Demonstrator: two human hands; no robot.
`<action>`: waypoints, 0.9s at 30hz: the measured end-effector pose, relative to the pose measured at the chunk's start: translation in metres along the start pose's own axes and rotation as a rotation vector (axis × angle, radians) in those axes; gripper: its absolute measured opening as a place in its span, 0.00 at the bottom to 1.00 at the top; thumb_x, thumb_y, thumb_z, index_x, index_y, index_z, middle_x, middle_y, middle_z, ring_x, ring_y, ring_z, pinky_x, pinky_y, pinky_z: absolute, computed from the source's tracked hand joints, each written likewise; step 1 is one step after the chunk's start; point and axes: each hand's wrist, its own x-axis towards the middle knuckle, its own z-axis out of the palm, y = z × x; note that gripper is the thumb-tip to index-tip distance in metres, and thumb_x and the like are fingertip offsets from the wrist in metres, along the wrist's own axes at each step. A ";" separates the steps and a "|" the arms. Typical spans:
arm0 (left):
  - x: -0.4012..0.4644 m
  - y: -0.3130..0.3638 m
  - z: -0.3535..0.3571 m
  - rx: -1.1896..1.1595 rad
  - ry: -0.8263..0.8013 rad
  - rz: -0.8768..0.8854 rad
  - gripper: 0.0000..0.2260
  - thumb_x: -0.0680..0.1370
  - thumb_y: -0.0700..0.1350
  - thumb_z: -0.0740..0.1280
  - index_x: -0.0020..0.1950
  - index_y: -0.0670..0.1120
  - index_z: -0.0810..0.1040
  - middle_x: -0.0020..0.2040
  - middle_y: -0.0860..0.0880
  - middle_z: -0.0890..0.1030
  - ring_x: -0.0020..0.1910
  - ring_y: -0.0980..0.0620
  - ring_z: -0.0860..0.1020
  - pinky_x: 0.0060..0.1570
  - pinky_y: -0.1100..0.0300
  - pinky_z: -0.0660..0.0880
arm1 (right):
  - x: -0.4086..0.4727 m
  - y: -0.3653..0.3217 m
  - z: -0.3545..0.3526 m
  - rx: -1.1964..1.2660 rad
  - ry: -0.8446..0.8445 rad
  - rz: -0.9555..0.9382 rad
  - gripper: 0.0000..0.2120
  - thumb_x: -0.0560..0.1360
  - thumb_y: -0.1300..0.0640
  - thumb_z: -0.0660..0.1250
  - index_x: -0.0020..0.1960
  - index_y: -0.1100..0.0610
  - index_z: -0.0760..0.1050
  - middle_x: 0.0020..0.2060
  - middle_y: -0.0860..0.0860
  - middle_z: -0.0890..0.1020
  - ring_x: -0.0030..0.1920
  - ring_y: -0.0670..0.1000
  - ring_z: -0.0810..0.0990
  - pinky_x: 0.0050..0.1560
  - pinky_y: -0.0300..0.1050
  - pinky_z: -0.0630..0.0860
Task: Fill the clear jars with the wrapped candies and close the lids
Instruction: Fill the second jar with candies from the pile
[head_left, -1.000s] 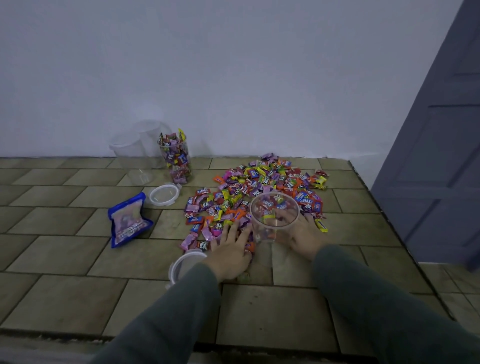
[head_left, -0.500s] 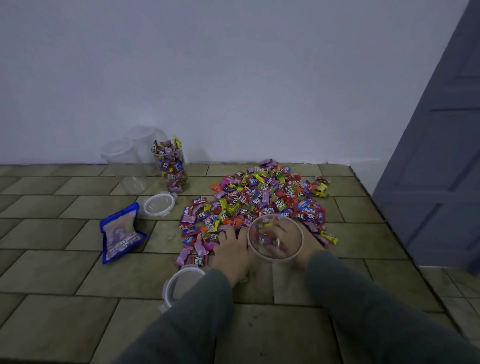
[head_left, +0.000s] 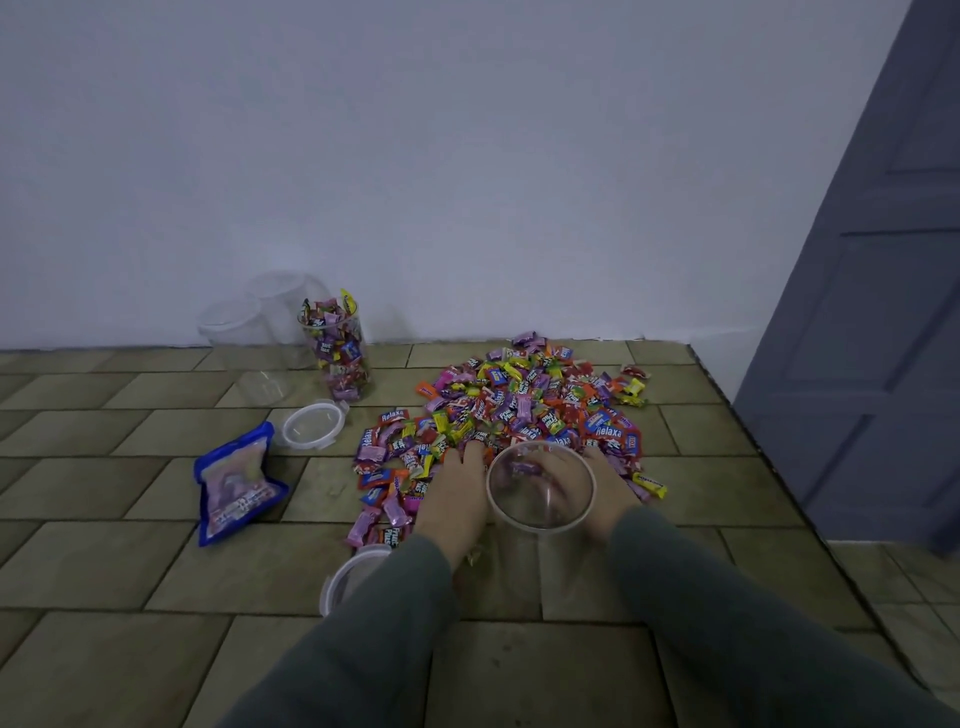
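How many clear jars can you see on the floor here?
4. One full of candies stands by the wall; two empty ones stand left of it; one open jar stands between the hands at the candy pile. None seem hidden.

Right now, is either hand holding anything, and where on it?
The left hand lies flat on the candies, gripping nothing. The right hand sits behind the clear jar; whether it grips candy cannot be told.
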 end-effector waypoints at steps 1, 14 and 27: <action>-0.001 0.002 -0.004 -0.041 0.017 -0.003 0.15 0.80 0.47 0.64 0.65 0.47 0.67 0.59 0.44 0.72 0.57 0.45 0.72 0.53 0.55 0.74 | 0.000 -0.001 -0.003 0.025 0.016 0.008 0.19 0.82 0.47 0.56 0.73 0.45 0.64 0.68 0.43 0.72 0.69 0.48 0.69 0.69 0.48 0.54; -0.010 0.011 -0.030 -0.412 0.292 -0.025 0.15 0.83 0.49 0.58 0.67 0.46 0.66 0.58 0.46 0.75 0.54 0.50 0.76 0.52 0.53 0.75 | -0.006 -0.005 -0.031 0.726 0.270 0.222 0.22 0.81 0.48 0.59 0.73 0.53 0.66 0.60 0.50 0.78 0.58 0.49 0.76 0.61 0.49 0.74; -0.042 0.071 -0.095 -0.768 0.528 0.263 0.08 0.83 0.47 0.58 0.59 0.46 0.67 0.40 0.53 0.73 0.34 0.64 0.72 0.34 0.72 0.69 | -0.036 -0.062 -0.117 1.131 0.624 0.129 0.09 0.81 0.45 0.57 0.52 0.48 0.74 0.35 0.50 0.75 0.35 0.45 0.74 0.36 0.39 0.73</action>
